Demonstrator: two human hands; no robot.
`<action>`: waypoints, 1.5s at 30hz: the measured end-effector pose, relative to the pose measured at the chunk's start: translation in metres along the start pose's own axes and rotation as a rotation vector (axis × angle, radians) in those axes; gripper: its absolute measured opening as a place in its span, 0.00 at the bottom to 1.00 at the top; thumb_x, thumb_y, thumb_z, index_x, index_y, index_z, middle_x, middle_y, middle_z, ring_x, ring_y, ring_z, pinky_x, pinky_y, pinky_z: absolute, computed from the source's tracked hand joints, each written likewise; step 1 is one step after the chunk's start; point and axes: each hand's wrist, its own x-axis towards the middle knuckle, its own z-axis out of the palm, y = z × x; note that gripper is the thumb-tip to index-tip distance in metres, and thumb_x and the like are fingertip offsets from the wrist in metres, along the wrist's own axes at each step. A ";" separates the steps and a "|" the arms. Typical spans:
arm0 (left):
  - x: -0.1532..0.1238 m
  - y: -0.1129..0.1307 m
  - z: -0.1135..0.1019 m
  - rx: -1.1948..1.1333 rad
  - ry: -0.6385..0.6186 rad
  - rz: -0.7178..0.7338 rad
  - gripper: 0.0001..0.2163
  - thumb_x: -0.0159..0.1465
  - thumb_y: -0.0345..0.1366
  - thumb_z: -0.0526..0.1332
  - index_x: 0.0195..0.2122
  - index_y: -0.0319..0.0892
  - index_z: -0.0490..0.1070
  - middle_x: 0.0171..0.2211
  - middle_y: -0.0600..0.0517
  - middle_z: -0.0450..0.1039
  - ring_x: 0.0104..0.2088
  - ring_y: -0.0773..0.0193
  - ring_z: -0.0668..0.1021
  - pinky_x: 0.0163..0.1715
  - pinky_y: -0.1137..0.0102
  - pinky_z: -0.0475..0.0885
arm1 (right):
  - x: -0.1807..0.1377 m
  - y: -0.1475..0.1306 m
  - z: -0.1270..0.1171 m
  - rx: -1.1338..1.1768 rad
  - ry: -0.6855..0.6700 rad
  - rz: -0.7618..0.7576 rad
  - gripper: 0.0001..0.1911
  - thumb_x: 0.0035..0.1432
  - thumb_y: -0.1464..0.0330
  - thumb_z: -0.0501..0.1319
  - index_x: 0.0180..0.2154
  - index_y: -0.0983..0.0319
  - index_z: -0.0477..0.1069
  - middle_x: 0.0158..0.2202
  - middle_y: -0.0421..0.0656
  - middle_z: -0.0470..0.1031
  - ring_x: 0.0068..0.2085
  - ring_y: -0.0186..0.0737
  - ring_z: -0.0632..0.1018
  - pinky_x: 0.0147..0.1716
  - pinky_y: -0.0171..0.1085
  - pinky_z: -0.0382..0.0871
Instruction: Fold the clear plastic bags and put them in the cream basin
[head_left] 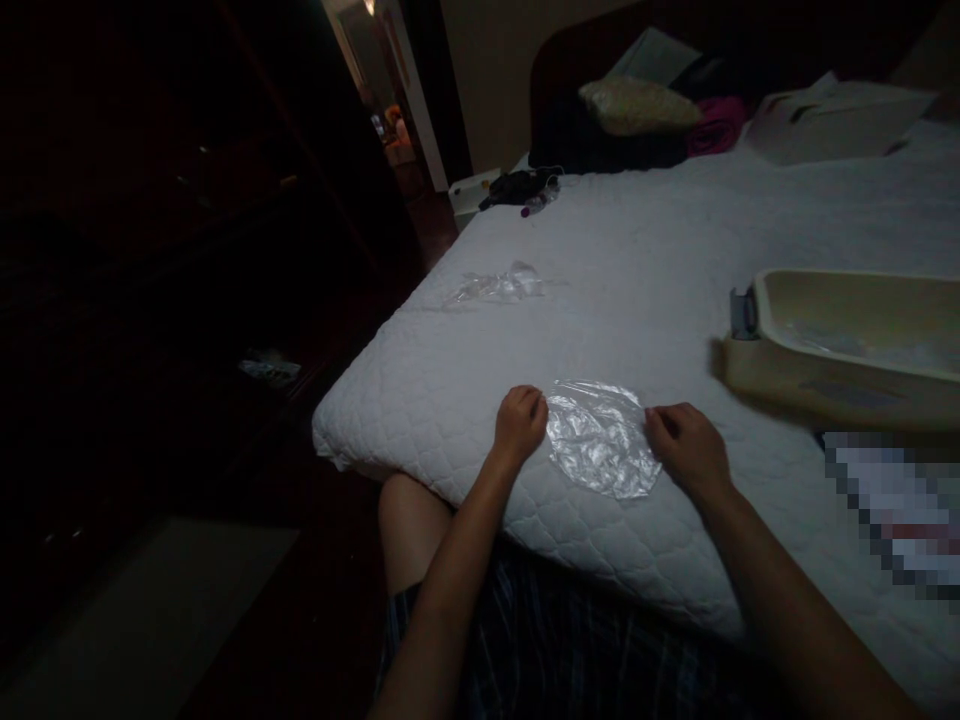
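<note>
A clear, crinkled plastic bag (604,445) is stretched between my two hands, just above the white quilted bed cover (637,255). My left hand (521,425) pinches its left edge, fingers curled in. At the upper right edge, my right hand (690,450) grips the plastic between thumb and fingers. Light glints off the wrinkles in the film. Farther up the bed lies a second piece of clear plastic (499,285), crumpled and apart from both hands.
A cream plastic bin (840,385) with a grey latch stands at the right, clear plastic inside. A pixelated item (900,510) lies below it. Toward the headboard are a yellowish package (637,105), magenta cloth (716,125) and a white box (832,125). The bed's left edge drops to dark floor.
</note>
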 end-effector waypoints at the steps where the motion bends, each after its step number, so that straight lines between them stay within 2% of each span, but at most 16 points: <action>1: -0.002 0.000 0.001 -0.010 0.004 -0.014 0.07 0.64 0.31 0.57 0.35 0.40 0.75 0.38 0.45 0.75 0.42 0.59 0.76 0.46 0.63 0.73 | 0.000 0.001 0.001 0.004 -0.013 0.005 0.20 0.60 0.55 0.52 0.32 0.62 0.75 0.32 0.49 0.74 0.36 0.46 0.74 0.37 0.44 0.67; 7: 0.003 -0.001 0.003 -0.073 -0.046 -0.137 0.06 0.62 0.34 0.61 0.30 0.43 0.77 0.35 0.50 0.76 0.41 0.61 0.76 0.45 0.65 0.72 | 0.002 0.007 0.003 0.071 -0.051 0.036 0.18 0.56 0.55 0.56 0.35 0.61 0.76 0.35 0.47 0.76 0.36 0.45 0.76 0.36 0.43 0.69; 12: 0.009 -0.009 0.007 -0.164 -0.089 -0.232 0.01 0.57 0.31 0.66 0.30 0.44 0.77 0.35 0.52 0.78 0.41 0.62 0.76 0.48 0.65 0.71 | 0.001 0.014 0.007 0.254 -0.059 0.129 0.17 0.51 0.55 0.61 0.36 0.60 0.76 0.34 0.45 0.78 0.34 0.43 0.77 0.35 0.41 0.71; 17: 0.009 -0.015 0.009 -0.300 -0.120 -0.280 0.03 0.55 0.31 0.67 0.31 0.44 0.78 0.33 0.52 0.77 0.40 0.62 0.77 0.47 0.65 0.72 | 0.001 0.018 0.010 0.388 -0.068 0.200 0.18 0.48 0.54 0.64 0.36 0.60 0.77 0.32 0.45 0.80 0.32 0.43 0.78 0.32 0.41 0.72; 21: 0.008 -0.017 0.008 -0.349 -0.134 -0.311 0.05 0.54 0.31 0.68 0.32 0.44 0.79 0.35 0.51 0.77 0.43 0.61 0.78 0.48 0.64 0.73 | 0.002 0.017 0.009 0.432 -0.067 0.199 0.17 0.46 0.55 0.65 0.35 0.60 0.77 0.31 0.45 0.80 0.31 0.43 0.78 0.31 0.41 0.73; 26: 0.007 -0.016 0.005 -0.309 -0.144 -0.274 0.06 0.54 0.30 0.68 0.34 0.45 0.79 0.39 0.49 0.76 0.46 0.60 0.77 0.51 0.62 0.72 | 0.002 0.015 0.005 0.488 -0.068 0.173 0.14 0.46 0.58 0.66 0.32 0.60 0.77 0.29 0.44 0.79 0.30 0.42 0.78 0.31 0.40 0.73; 35: 0.010 -0.014 0.000 -0.287 -0.177 -0.219 0.06 0.53 0.26 0.67 0.30 0.44 0.79 0.34 0.50 0.78 0.46 0.59 0.77 0.51 0.61 0.71 | 0.002 0.015 0.000 0.530 -0.088 0.129 0.11 0.46 0.60 0.65 0.30 0.60 0.76 0.29 0.43 0.79 0.31 0.42 0.78 0.35 0.42 0.74; 45: 0.010 -0.011 -0.002 -0.275 -0.193 -0.174 0.10 0.53 0.22 0.63 0.28 0.46 0.78 0.31 0.54 0.79 0.47 0.60 0.77 0.52 0.61 0.70 | -0.001 0.015 -0.004 0.498 -0.091 -0.051 0.06 0.48 0.66 0.61 0.27 0.58 0.76 0.31 0.44 0.78 0.34 0.42 0.78 0.37 0.43 0.73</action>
